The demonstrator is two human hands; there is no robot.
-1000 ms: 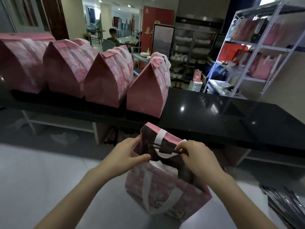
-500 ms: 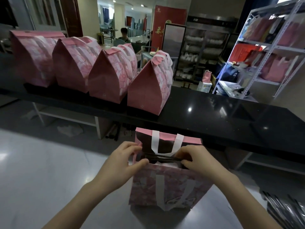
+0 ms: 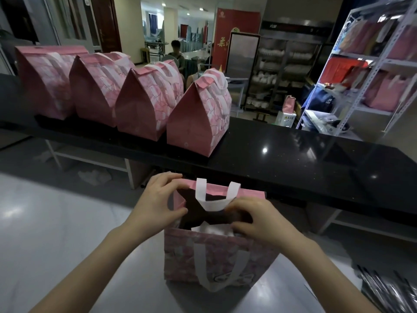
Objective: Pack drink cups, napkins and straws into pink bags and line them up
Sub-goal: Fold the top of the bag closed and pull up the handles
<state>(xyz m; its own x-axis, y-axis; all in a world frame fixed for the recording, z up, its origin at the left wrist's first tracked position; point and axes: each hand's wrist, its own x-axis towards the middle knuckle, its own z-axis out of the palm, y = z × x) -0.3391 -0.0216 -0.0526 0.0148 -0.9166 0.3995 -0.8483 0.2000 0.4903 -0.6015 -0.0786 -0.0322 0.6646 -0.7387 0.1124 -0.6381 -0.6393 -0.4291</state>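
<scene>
Before the glossy black counter (image 3: pixel 293 154), our left hand (image 3: pixel 158 204) grips the rim of the open pink paper bag with white handles (image 3: pixel 221 251). Our right hand (image 3: pixel 255 220) curls into its mouth, hold unclear. On the counter four folded-shut pink bags (image 3: pixel 144 109) stand lined; ours likely awaits closing and joining.

Pink marbled bag (image 3: pixel 214 256) with white handles (image 3: pixel 215 201), four pink bags (image 3: pixel 126 96), glossy black counter (image 3: pixel 293 159), red banner (image 3: pixel 237 35)
</scene>
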